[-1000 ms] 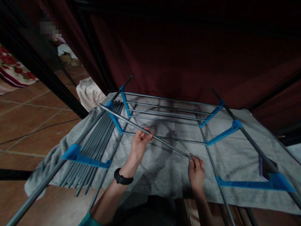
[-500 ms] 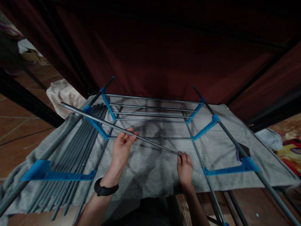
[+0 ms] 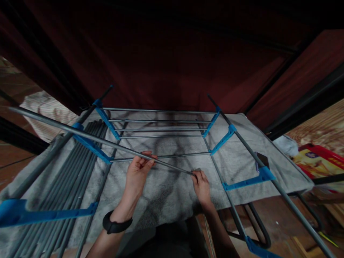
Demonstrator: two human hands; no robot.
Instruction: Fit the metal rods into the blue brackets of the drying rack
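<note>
A long grey metal rod (image 3: 107,142) slants across the rack, its far end raised at the left and its lower end at the right. My left hand (image 3: 138,172), with a black band on the wrist, pinches it near the middle. My right hand (image 3: 201,184) has its fingers closed round the lower end. Beneath lies a rack of grey tubes joined by blue plastic brackets (image 3: 242,182). Several thin crossbars (image 3: 161,130) span its far part, and a single crossbar (image 3: 185,155) passes just behind my hands.
Several loose grey rods (image 3: 70,186) lie side by side at the left on a grey cloth (image 3: 166,193). A dark phone-like object (image 3: 262,160) rests by the right-hand tube. Dark red fabric (image 3: 166,71) hangs behind. A red and yellow package (image 3: 319,161) is at the far right.
My view has turned to the right, so the rack appears further left. Both hands still hold the rod, whose raised left end now reaches nearer the picture's left edge.
</note>
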